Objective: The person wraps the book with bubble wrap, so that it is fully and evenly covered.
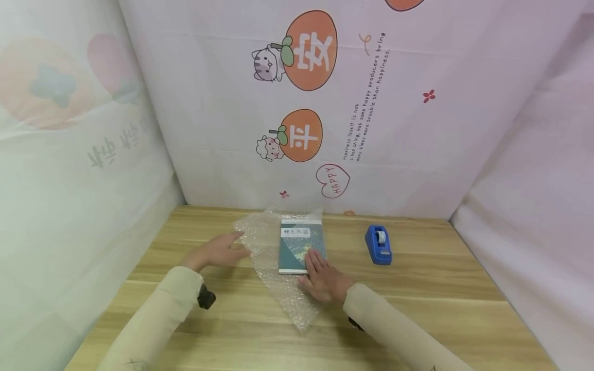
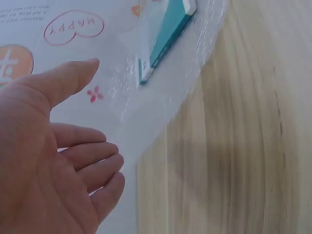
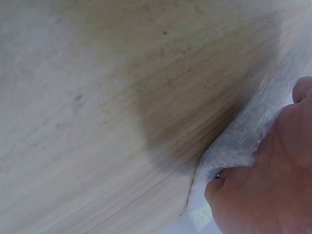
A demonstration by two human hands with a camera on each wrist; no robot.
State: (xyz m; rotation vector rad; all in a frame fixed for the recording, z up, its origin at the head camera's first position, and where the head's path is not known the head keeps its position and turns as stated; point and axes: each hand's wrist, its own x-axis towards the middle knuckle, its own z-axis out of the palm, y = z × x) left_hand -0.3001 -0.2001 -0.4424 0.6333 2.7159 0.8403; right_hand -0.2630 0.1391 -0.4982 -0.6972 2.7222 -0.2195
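Teal book [image 1: 292,247] sits half-covered by bubble wrap [image 1: 262,247] on the desk [image 1: 431,273]; right hand [image 1: 325,281] presses with straight fingers, no grip, left hand [image 1: 220,252] spread, holding nothing. Lift early and the wrap could pop open.

A teal-and-white book [image 1: 290,255] lies flat on bubble wrap [image 1: 265,245] folded partly over it.

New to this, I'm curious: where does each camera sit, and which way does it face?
Head: worn on the head, facing forward and down at the teal-and-white rectangular book; left hand, right hand and cream sleeves show.
Left wrist: worn there, facing the clear plastic bubble wrap; left hand shows.
Right wrist: worn there, facing the brown wooden tabletop; right hand partly shows.
Shared by head and left wrist: book, wrap.
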